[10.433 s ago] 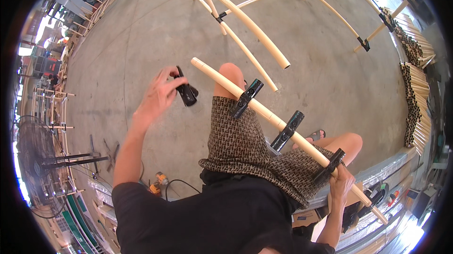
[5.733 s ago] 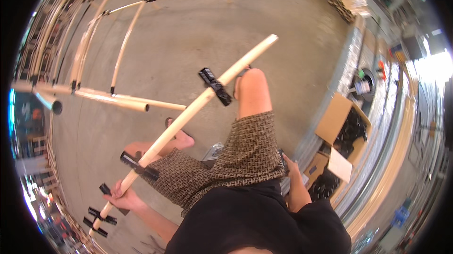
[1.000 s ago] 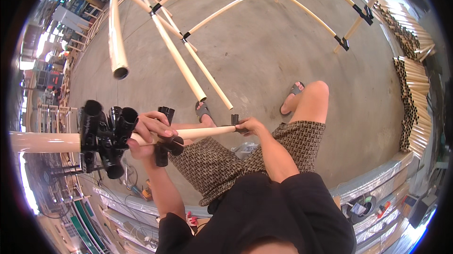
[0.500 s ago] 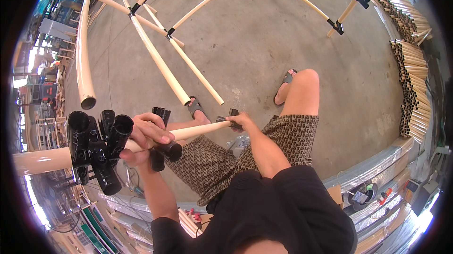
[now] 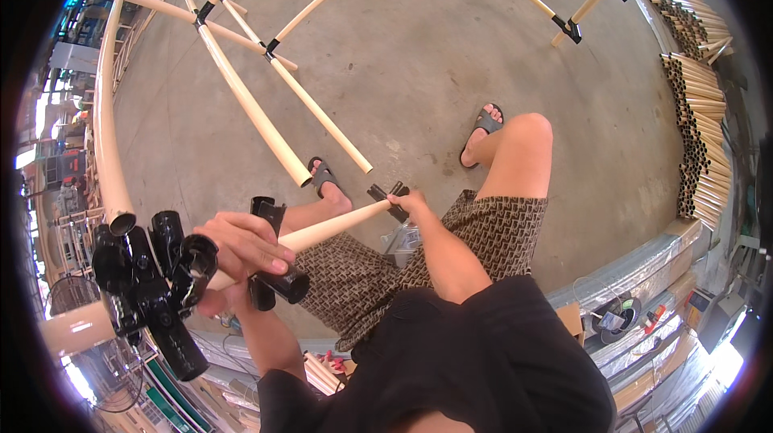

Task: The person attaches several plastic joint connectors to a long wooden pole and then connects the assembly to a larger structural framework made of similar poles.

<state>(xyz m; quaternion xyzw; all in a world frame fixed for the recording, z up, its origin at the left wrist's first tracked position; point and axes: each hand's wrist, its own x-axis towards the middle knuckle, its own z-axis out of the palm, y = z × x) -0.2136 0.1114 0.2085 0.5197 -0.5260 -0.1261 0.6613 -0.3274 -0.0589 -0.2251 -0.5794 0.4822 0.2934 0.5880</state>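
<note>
I hold a cream-coloured pipe (image 5: 338, 226) across my lap. My left hand (image 5: 241, 246) grips it near its left end, fingers over a black tube joint (image 5: 278, 280) clamped on it. A cluster of several black tube joints (image 5: 153, 280) sits at the pipe's left end, close to the camera. My right hand (image 5: 412, 206) closes on a small black clamp (image 5: 386, 193) at the pipe's far end. I sit in patterned shorts and sandals, knees spread.
A frame of cream pipes joined by black clamps (image 5: 266, 103) stands on the concrete floor (image 5: 451, 63) ahead. Stacked pipes (image 5: 700, 119) lie along the right. A long curved pipe (image 5: 109, 135) runs at left. A bench edge with small items (image 5: 620, 312) is at lower right.
The view has shifted and my feet are further apart. Both hands stay on the pipe; the joint cluster at its left end has come closer to the camera.
</note>
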